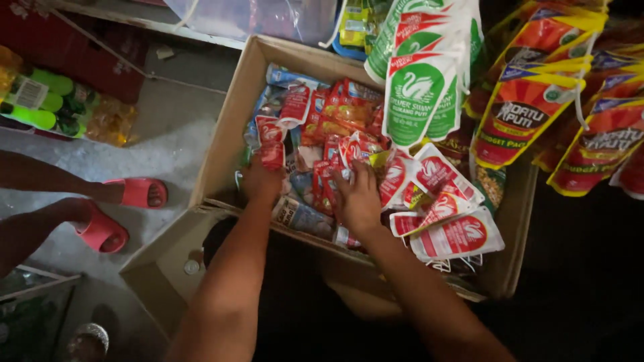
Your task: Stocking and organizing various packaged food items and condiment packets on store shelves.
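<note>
An open cardboard box [221,144] holds a heap of small red-and-white sachets [335,121] and some blue ones. My left hand [260,179] reaches down among the sachets at the box's near left, fingers buried in them. My right hand [359,198] lies on the pile at the middle, fingers spread over red sachets. Red-and-white pouches [449,214] fan out just right of that hand.
Green-and-white pouches [419,80] and red-and-yellow pouches [537,100] hang in strips over the box's far right. Another person's feet in pink slippers [121,211] stand on the concrete floor at left. Green bottles [40,100] lie at far left.
</note>
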